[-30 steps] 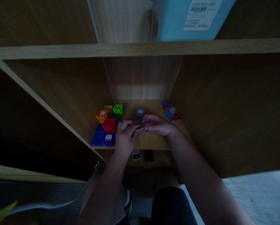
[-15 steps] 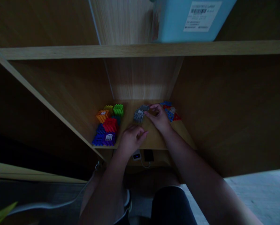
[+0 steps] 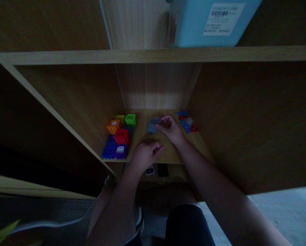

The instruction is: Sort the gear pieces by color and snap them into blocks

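Inside a dim wooden shelf compartment, my right hand reaches in, its fingers curled on a grey plastic grid block lying on the shelf board. My left hand rests near the front edge with fingers loosely curled; whether anything is in it I cannot tell. Left of it sits a cluster of coloured grid cubes: orange, green, red, blue and purple.
Flat blue and red grid pieces lie at the back right. A light blue labelled box stands on the shelf above. A small device with a lit display and a dark object lie below the board's front edge.
Both hands were together over a grey piece. My right hand then moved back to the grey block, and my left hand drew toward the front edge.
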`<state>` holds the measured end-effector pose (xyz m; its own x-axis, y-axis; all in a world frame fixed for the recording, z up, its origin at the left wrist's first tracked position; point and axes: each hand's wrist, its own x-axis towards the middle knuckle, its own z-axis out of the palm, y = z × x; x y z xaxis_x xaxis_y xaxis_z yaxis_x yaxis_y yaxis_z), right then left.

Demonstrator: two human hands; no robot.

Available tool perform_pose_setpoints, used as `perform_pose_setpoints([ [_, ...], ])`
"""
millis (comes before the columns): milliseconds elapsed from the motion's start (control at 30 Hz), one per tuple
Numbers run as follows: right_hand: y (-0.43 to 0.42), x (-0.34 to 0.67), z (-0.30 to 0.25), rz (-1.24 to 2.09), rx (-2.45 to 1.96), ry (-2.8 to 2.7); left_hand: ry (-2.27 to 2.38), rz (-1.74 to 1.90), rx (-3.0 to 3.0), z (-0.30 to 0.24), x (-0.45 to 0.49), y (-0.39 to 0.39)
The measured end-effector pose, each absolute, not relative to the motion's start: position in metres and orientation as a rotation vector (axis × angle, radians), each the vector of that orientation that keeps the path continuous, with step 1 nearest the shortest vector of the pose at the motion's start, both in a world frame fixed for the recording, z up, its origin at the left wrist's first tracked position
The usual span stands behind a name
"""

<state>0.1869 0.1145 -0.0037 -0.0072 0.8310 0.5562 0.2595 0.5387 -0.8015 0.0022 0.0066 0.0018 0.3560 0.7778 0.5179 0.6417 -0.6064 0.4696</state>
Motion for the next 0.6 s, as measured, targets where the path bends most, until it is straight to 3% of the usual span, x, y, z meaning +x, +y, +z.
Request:
perform_pose_setpoints([
  [600,0.1147,0.1871,-0.0051,0.591,-0.979,-1.606,1.309,0.969,2.407,0.0011,0.0018,0.0071],
])
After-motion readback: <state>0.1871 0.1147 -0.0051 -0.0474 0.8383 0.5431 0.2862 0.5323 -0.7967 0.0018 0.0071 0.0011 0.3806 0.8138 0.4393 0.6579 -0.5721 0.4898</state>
